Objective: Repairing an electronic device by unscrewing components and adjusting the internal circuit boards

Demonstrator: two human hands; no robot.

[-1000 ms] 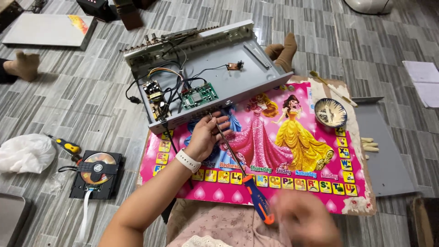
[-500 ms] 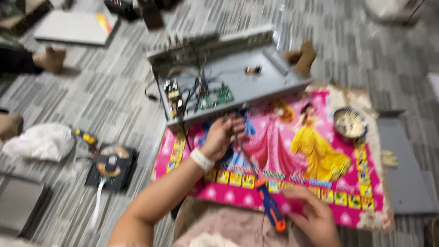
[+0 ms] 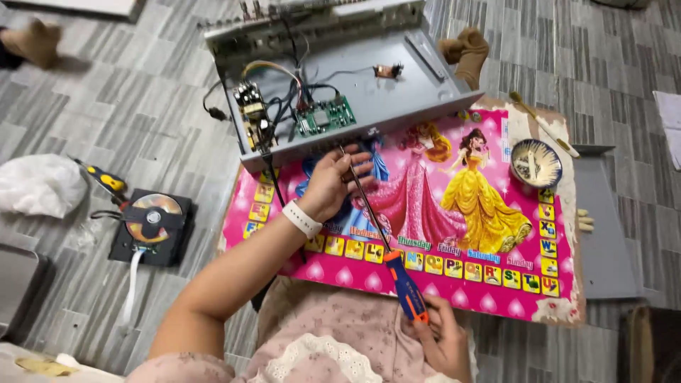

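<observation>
My right hand (image 3: 441, 339) grips the orange and blue handle of a long screwdriver (image 3: 408, 292) near my lap. Its thin metal shaft runs up and to the left towards the front edge of an opened grey metal device case (image 3: 418, 92). My left hand (image 3: 339, 181), with a white band on the wrist, pinches the shaft close to its tip, just in front of the case. Inside the case lie a green circuit board (image 3: 324, 115), a second small board (image 3: 250, 103) and loose wires. Case and hands are over a pink picture mat (image 3: 489, 276).
A small bowl (image 3: 536, 162) sits on the mat's right side, a flat grey panel (image 3: 603, 234) beyond it. On the floor at left are a black disc drive with a disc (image 3: 151, 218), a yellow-handled tool (image 3: 104, 179) and a white bag (image 3: 39, 186).
The view has shifted closer and steadied. My right hand with the screwdriver handle has drawn back towards my lap, and my left hand stays pinched on the shaft by the case.
</observation>
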